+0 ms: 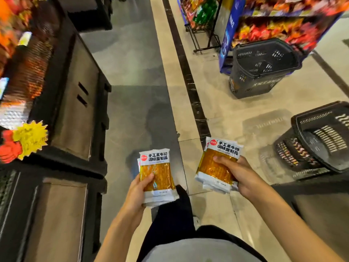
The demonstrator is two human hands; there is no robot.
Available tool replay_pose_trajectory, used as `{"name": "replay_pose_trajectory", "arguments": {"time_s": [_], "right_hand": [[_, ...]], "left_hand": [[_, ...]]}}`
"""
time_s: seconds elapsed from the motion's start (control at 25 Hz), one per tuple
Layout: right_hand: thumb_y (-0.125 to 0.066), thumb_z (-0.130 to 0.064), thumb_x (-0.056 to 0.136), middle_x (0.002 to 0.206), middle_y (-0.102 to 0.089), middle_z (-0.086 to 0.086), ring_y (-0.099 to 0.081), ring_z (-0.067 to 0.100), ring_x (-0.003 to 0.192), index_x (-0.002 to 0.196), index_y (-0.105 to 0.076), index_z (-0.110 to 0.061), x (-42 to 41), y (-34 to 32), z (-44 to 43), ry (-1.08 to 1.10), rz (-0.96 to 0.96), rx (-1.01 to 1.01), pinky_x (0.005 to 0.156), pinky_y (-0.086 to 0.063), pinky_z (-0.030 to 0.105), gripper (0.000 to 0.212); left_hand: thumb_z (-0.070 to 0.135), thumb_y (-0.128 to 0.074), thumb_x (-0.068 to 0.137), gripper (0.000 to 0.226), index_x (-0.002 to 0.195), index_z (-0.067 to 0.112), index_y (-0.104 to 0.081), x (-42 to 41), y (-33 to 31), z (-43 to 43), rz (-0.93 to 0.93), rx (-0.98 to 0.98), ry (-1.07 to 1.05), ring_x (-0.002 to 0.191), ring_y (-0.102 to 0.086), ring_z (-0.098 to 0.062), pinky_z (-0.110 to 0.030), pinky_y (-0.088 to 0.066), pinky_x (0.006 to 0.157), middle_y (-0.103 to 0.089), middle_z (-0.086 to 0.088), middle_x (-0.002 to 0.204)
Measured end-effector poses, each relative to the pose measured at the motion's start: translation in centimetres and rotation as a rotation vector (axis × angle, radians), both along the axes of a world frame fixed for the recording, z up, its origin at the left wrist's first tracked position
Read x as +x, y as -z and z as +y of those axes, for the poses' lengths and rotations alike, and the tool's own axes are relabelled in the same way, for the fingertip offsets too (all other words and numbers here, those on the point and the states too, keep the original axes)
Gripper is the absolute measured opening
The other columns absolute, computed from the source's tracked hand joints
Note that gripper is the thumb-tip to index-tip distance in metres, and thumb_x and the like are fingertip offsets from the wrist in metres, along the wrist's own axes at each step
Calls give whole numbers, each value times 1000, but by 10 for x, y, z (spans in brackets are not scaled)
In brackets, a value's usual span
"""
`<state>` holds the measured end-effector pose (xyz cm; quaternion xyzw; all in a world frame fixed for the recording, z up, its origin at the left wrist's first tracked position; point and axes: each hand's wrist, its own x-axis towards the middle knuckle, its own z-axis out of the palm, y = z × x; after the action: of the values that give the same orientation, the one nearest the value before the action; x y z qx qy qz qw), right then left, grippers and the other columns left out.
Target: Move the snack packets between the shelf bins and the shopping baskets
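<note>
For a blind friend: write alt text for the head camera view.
A person holds one stack of snack packets in the left hand and another stack in the right hand, over a shop aisle. A near basket and a far basket stand at right, shelves at left.

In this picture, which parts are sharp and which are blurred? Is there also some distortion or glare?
Head view: the packets in the left hand and the right hand are sharp, print readable; the shelf bins at left are smeared; the wide lens curves the dark floor stripe; the glossy floor shows soft reflections.
</note>
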<state>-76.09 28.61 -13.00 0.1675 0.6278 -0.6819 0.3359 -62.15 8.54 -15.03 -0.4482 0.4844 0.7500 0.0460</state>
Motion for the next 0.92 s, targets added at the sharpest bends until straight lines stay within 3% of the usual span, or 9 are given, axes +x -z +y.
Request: {"name": "replay_pose_trajectory", "arguments": {"time_s": [0.24, 0.4, 0.48, 0.56, 0.64, 0.8, 0.92], "right_hand": [[-65, -2, 83, 91, -70, 7, -67, 20, 81, 92, -64, -16, -146, 19, -65, 51, -15, 33, 67, -58, 28, 16], [-67, -4, 81, 92, -72, 9, -69, 22, 81, 95, -65, -15, -220, 21, -89, 168, -54, 45, 69, -57, 33, 18], [-68, -6, 81, 92, -72, 8, -68, 21, 80, 98, -65, -16, -253, 21, -92, 238, -84, 66, 66, -58, 33, 20], [-67, -6, 82, 90, -72, 7, -68, 19, 77, 96, -64, -18, -294, 22, -92, 292, -92, 46, 56, -57, 27, 18], [-66, -6, 83, 89, -71, 7, -67, 20, 76, 93, -63, -18, -339, 30, -93, 324, -100, 43, 51, -55, 24, 16], [-69, -8, 81, 95, -70, 10, -67, 26, 82, 96, -62, -17, -458, 46, -96, 391, -131, 96, 65, -55, 32, 19], [-68, -8, 82, 89, -69, 7, -66, 23, 76, 94, -61, -18, -553, 37, -97, 395, -114, 88, 60, -53, 29, 18]], "left_hand": [[17, -51, 94, 21, 112, 10, -59, -165, 19, -68, 9, 5, 97, 69, -71, -16, -25, -56, 57, -75, -3, 85], [18, -52, 93, 28, 120, 10, -57, -291, 8, -107, 33, 12, 261, 82, -70, -22, -33, -56, 72, -72, -9, 100], [20, -53, 93, 33, 124, 11, -54, -355, 3, -118, 24, 12, 334, 83, -68, -22, -31, -56, 67, -70, -12, 108], [21, -53, 93, 28, 121, 16, -56, -422, -2, -124, 33, 40, 412, 84, -69, -21, -29, -55, 65, -71, -8, 106], [23, -52, 94, 23, 116, 21, -57, -482, 3, -128, 33, 42, 473, 88, -70, -20, -33, -54, 71, -73, -2, 101], [24, -51, 94, 23, 115, 23, -59, -599, 14, -131, 10, 26, 519, 95, -69, -22, -39, -52, 86, -73, -1, 102], [24, -50, 95, 26, 119, 20, -58, -673, 11, -136, -11, 43, 532, 98, -68, -26, -40, -52, 86, -72, -5, 106]]}}
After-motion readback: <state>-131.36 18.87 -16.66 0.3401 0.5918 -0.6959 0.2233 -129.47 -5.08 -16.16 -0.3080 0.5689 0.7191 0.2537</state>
